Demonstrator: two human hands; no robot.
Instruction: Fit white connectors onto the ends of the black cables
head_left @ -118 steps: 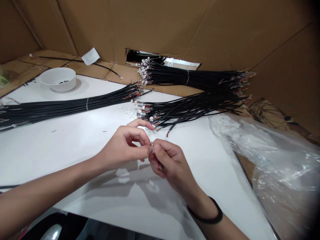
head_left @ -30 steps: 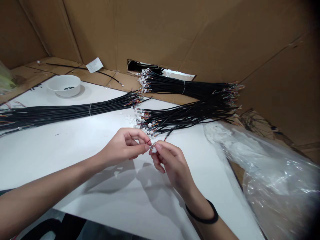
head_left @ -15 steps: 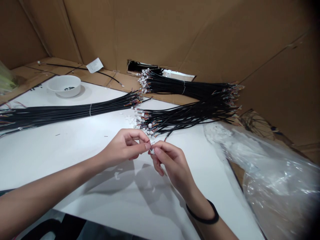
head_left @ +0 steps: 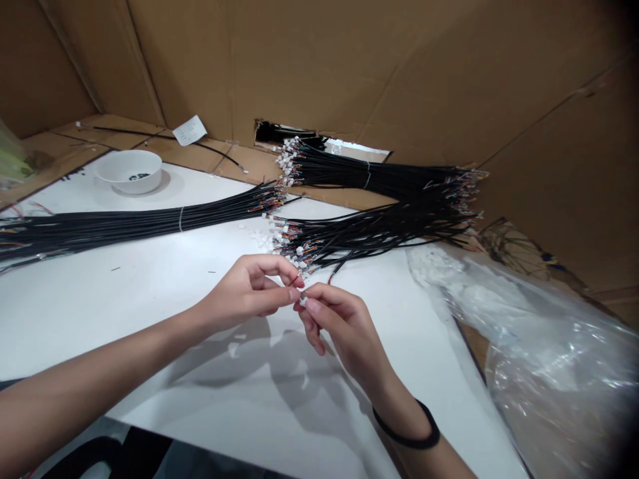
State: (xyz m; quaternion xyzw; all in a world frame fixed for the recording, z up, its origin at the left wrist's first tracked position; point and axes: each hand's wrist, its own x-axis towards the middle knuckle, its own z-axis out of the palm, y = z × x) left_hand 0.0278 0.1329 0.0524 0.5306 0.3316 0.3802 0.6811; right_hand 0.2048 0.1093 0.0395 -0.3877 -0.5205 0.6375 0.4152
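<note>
Between the thumb and index finger of my right hand is a small white connector. My left hand meets it from the left, its fingertips closed on a thin dark reddish wire close to the connector. Whether the wire's end is inside the connector is too small to tell. Just beyond my fingers lie loose white connectors and a bundle of black cables with white connectors on their left ends.
A tied black cable bundle lies at left, another at the back. A white bowl holds small dark pieces. A paper label rests on a single cable. Clear plastic bags cover the right edge; cardboard walls stand behind.
My left index finger has lifted slightly off the thumb, and the thin wire shows more plainly. The white connector in my right hand has tilted a little; both hands otherwise stay in place.
</note>
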